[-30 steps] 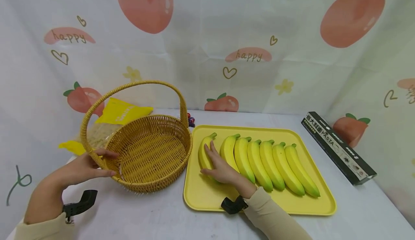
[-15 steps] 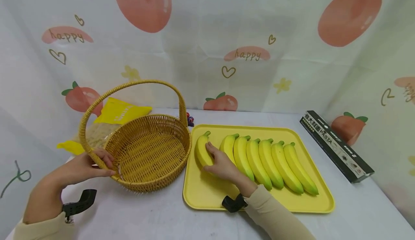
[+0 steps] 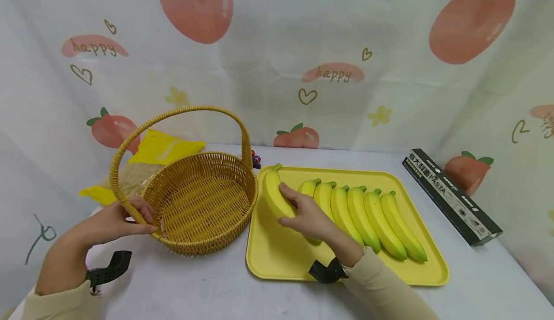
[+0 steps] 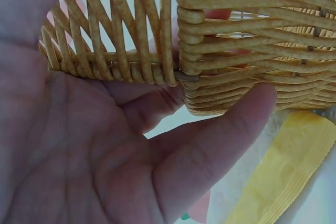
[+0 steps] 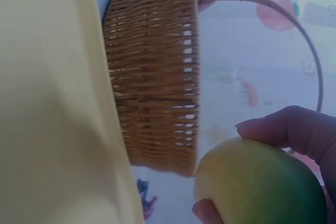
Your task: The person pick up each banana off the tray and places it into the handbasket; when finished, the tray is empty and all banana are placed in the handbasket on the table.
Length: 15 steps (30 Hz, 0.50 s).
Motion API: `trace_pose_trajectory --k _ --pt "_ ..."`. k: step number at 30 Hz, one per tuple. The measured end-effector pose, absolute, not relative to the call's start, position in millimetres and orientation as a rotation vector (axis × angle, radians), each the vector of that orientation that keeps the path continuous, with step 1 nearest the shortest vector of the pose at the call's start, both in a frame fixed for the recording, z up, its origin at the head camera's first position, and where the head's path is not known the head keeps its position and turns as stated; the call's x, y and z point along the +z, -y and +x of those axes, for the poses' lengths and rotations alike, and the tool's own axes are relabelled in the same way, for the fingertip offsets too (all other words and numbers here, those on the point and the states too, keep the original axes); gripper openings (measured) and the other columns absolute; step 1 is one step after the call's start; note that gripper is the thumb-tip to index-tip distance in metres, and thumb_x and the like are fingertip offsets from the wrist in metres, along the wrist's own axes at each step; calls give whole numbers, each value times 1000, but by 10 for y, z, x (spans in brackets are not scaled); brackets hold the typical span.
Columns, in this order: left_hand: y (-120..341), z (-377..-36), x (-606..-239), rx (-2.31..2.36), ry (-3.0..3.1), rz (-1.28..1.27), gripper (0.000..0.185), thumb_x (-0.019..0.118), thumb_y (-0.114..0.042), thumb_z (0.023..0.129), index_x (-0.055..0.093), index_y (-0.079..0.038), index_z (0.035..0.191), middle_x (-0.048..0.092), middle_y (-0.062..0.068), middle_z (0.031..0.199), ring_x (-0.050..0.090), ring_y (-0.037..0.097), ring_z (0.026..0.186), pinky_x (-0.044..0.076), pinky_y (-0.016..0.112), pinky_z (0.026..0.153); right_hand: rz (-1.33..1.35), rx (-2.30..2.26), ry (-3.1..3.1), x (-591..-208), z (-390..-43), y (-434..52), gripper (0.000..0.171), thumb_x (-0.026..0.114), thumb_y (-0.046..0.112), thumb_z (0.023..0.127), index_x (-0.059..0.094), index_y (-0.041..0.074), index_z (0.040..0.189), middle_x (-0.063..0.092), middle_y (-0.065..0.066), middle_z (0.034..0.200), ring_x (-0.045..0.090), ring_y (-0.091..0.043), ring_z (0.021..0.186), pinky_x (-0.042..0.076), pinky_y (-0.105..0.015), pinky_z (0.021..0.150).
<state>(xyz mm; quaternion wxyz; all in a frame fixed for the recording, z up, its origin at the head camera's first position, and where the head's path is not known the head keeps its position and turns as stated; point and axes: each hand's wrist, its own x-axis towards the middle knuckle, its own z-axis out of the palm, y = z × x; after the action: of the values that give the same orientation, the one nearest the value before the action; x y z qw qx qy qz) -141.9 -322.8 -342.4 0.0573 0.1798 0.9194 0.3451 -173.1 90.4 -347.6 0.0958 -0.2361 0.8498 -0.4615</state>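
My left hand (image 3: 117,224) grips the near-left rim of a round wicker basket (image 3: 207,209) where its tall arched handle joins; the thumb presses the weave in the left wrist view. Nothing lies inside the basket. My right hand (image 3: 311,216) holds a banana (image 3: 275,195) between thumb and fingers, raised over the left part of a yellow tray (image 3: 268,262). The banana's greenish end (image 5: 262,187) faces the camera in the right wrist view. Several more bananas (image 3: 368,219) lie side by side on the tray, the leftmost partly hidden behind the right hand.
A bag with yellow ends (image 3: 166,148) lies behind the basket at the left. Small red and blue wrapped items (image 3: 256,159) sit behind the basket's right side. A black pasta box (image 3: 452,197) lies slanted right of the tray. A printed curtain (image 3: 337,31) hangs at the back.
My right hand has closed around the leftmost banana and lifted it off the tray, slightly up in view. My left hand stays on the basket rim.
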Motion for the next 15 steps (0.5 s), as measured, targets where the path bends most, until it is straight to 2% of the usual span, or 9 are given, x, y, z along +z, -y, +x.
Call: trace_pose_trajectory --k 11,15 --pt "3238 -1421 -3427 1063 -2775 549 11 72 -13 80 61 -12 80 58 -2 87 49 2 80 47 21 64 -926 -1333 -2427 -3267 -1557 -809 73 66 5 82 27 1 144 27 -14 151 27 -24 139 33 -41 107" --pt "3240 -1410 -3428 1059 -2774 568 10 71 -13 81 61 -12 80 59 -1 88 49 1 81 46 21 64 -1017 -1265 -2410 -3204 -1549 -690 72 65 5 82 27 0 144 27 -13 151 31 -21 137 36 -35 105"
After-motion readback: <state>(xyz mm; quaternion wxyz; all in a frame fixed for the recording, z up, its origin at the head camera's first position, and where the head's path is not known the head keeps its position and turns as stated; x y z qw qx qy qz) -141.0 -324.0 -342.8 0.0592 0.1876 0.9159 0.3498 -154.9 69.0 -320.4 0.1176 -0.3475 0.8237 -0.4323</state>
